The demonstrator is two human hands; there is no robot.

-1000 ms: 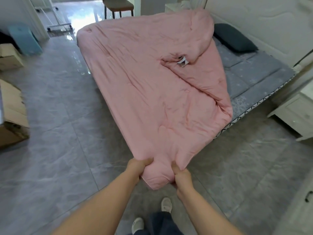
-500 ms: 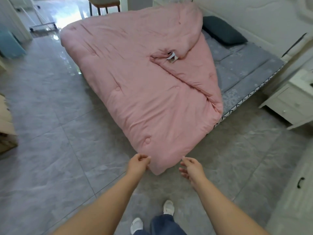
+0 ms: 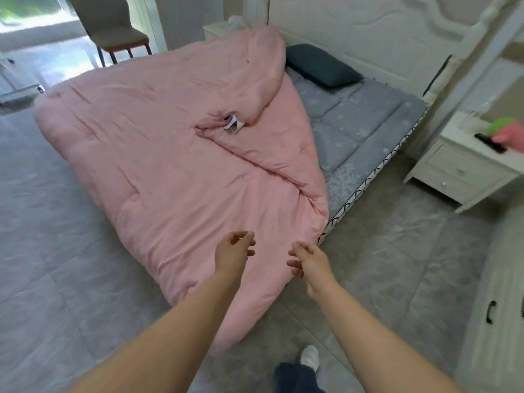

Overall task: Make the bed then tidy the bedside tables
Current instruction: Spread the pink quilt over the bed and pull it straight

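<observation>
A pink quilt lies spread over the bed, its near corner hanging off the foot end and reaching the floor. Its far right part is folded back, and a white label shows at the fold. The grey patterned mattress and a dark pillow lie bare on the right. My left hand and my right hand hover just above the quilt's near corner, fingers apart, holding nothing. A white bedside table stands at the right with a pink and green item on top.
A second white bedside table stands behind the bed's far side. A chair stands at the back left near a bright doorway. White cabinet doors with a black handle are at my right. My shoe is on the grey tiled floor.
Both hands gripped the quilt's near corner a second ago; they have let go and opened. The corner has dropped onto the floor and the view has moved closer to the bed.
</observation>
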